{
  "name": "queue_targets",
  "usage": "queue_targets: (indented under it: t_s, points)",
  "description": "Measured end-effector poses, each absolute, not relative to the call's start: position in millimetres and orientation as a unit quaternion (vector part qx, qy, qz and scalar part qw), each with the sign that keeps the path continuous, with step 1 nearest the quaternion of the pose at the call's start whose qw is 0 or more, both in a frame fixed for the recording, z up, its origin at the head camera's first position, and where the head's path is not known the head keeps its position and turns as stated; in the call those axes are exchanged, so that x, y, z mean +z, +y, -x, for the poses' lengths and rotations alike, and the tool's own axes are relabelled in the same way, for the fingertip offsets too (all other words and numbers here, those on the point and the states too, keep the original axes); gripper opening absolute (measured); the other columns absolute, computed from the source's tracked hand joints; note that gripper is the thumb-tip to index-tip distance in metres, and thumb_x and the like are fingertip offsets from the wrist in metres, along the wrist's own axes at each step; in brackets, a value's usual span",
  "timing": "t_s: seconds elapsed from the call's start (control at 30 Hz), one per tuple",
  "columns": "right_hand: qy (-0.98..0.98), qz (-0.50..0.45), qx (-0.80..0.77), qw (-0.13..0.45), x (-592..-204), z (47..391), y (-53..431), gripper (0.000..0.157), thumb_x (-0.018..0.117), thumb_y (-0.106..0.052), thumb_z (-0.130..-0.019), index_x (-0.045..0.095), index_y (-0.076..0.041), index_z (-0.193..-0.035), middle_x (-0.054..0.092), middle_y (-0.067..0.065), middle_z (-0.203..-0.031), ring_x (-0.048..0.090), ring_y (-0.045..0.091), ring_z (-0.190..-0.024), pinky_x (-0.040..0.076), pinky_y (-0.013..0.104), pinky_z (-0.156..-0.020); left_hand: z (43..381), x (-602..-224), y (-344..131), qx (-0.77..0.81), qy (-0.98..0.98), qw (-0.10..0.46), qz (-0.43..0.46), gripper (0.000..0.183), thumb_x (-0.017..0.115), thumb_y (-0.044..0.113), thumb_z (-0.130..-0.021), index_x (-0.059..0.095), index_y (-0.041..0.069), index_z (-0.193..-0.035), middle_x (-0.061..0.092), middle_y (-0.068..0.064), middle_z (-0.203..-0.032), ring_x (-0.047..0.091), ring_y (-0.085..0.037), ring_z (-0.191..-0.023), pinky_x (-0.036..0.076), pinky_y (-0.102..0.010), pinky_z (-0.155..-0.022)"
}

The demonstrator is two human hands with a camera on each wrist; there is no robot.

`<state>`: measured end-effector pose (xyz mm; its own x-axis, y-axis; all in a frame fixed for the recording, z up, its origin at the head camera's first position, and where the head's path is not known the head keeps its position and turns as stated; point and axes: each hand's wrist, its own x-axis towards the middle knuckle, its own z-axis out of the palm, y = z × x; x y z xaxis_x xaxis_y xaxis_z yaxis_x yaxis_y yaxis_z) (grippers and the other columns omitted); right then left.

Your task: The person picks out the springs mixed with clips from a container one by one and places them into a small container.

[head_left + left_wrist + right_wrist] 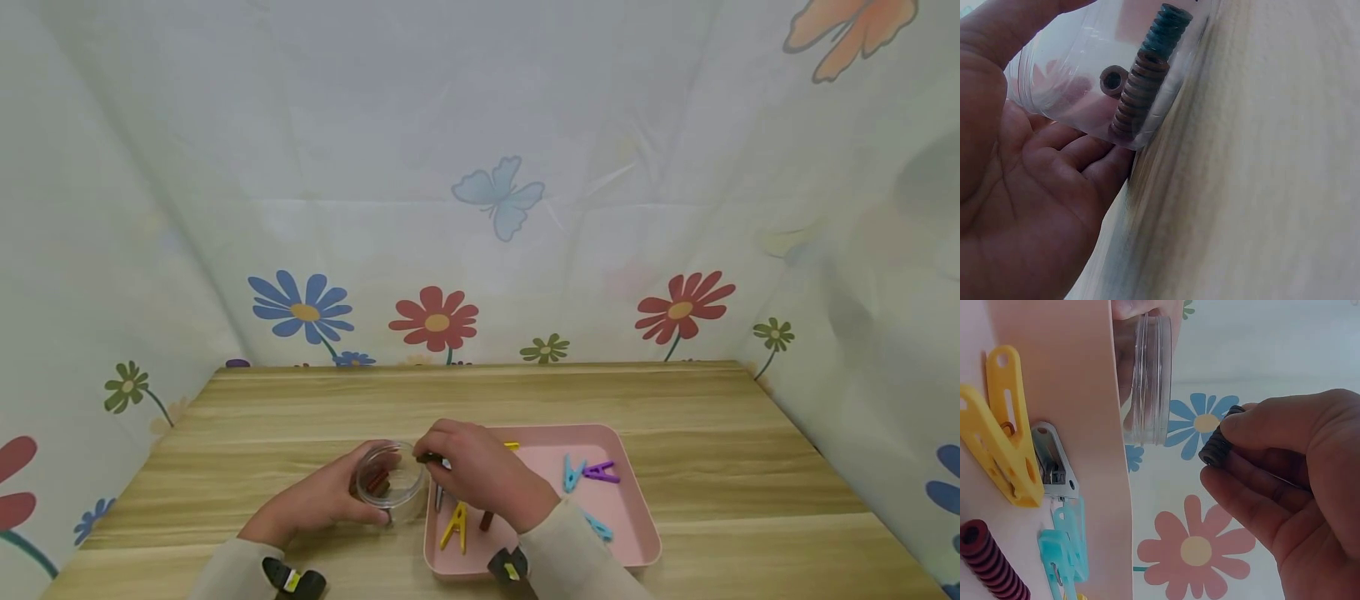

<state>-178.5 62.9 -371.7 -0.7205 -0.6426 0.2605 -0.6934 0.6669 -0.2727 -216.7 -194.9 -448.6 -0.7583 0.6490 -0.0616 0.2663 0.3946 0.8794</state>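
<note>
Left hand (pixel 322 502): grip wrapped round the clear jar (pixel 392 485), left of the pink tray (pixel 643 512) at the surface (pixel 712 467);
Right hand (pixel 483 471): grip pinching a dark spring (pixel 1216 445) between thumb and fingers, just beside the jar's mouth;
Jar contents: teal spring (pixel 1166 31); brownish springs (pixel 1138 94);
Tray contents: yellow clip (pixel 455 528); purple clip (pixel 602 472); blue clips (pixel 573 473); reddish spring (pixel 994 562)

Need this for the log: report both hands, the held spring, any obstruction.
Left hand holds clear jar, springs inside. Right hand pinches dark spring outside jar, near its mouth. No obstruction visible between spring and jar.
</note>
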Motion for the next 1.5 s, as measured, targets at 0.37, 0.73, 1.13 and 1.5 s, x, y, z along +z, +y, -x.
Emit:
queue_targets:
  t_s: [0.37, 0.73, 1.13, 1.5]
  points:
    - [-0.908, -0.369, 0.18, 0.079, -371.3, 175.9, 61.3, 0.017, 0.063, -0.02, -0.095, 0.069, -0.02, -0.111, 0.066, -0.008, -0.107, 0.062, 0.003, -0.097, 0.051, 0.019, -0.088, 215.8, -451.2, -195.5, 0.473, 0.81, 0.206, -0.28, 0.085, 0.082, 0.025, -0.078, 0.032, 0.015, -0.146, 0.046, -0.015, -0.146, 0.048, -0.032, -0.132, 0.04, -0.008, -0.095]
    - [-0.905, -0.371, 0.195, 0.072, -373.6, 178.6, 60.6, 0.018, 0.064, -0.018, -0.094, 0.069, -0.02, -0.111, 0.066, -0.008, -0.107, 0.062, 0.003, -0.095, 0.051, 0.018, -0.086, 217.0, -450.2, -194.9, 0.472, 0.81, 0.204, -0.282, 0.086, 0.082, 0.025, -0.078, 0.031, 0.014, -0.146, 0.046, -0.016, -0.146, 0.047, -0.033, -0.133, 0.04, -0.01, -0.096]
    - [-0.903, -0.378, 0.195, 0.057, -373.9, 179.9, 56.1, 0.019, 0.064, -0.019, -0.094, 0.069, -0.021, -0.112, 0.066, -0.009, -0.107, 0.061, 0.002, -0.096, 0.051, 0.018, -0.087, 215.8, -451.3, -195.0, 0.471, 0.811, 0.205, -0.28, 0.084, 0.081, 0.026, -0.078, 0.033, 0.019, -0.146, 0.046, -0.014, -0.147, 0.046, -0.032, -0.134, 0.041, -0.013, -0.098]
    - [-0.899, -0.388, 0.192, 0.06, -372.3, 180.4, 49.9, 0.02, 0.064, -0.018, -0.094, 0.069, -0.022, -0.113, 0.067, -0.009, -0.108, 0.062, 0.002, -0.099, 0.05, 0.02, -0.09, 213.9, -449.4, -196.3, 0.469, 0.812, 0.197, -0.286, 0.082, 0.082, 0.026, -0.078, 0.034, 0.027, -0.145, 0.046, -0.01, -0.147, 0.047, -0.03, -0.133, 0.042, -0.014, -0.098]
